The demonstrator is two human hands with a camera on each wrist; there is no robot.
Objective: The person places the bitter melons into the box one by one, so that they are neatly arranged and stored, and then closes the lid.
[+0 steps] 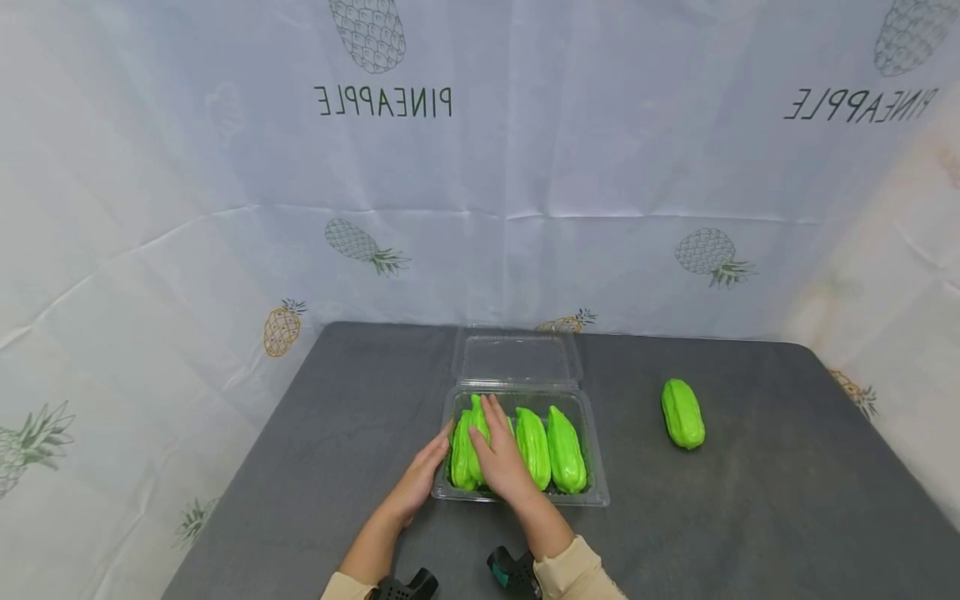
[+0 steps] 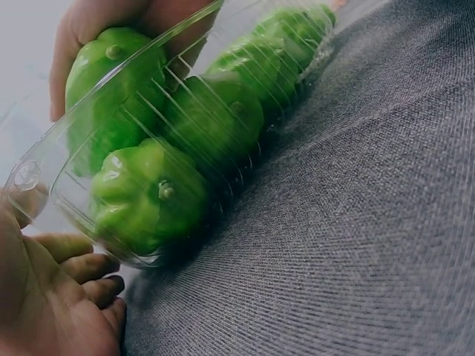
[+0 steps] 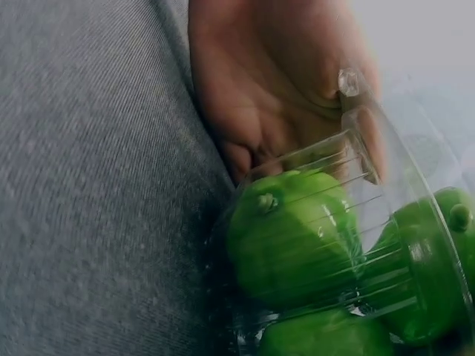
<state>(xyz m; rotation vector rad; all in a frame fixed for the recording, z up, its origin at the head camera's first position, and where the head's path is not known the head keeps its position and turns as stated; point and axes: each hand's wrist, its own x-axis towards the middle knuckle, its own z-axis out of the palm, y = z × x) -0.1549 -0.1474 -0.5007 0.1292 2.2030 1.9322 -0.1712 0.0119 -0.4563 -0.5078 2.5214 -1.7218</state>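
A clear plastic clamshell box (image 1: 592,492) stands on the table with its lid (image 1: 517,358) folded back. Several green peppers (image 1: 567,450) lie in it side by side. One pepper (image 2: 115,96) near the left end sits higher than its neighbours. My right hand (image 1: 501,458) reaches over the box and lies against that pepper, fingers straight and thumb apart. My left hand (image 1: 420,479) stands at the box's left wall with fingers extended and holds nothing. In the right wrist view, the left palm (image 3: 252,81) faces the box. The right hand covers part of the middle peppers.
Another green pepper (image 1: 682,414) lies alone on the grey table (image 1: 750,500), right of the box. A pineapple-print cloth (image 1: 480,167) hangs behind the table. Black devices (image 1: 513,571) are worn at both wrists.
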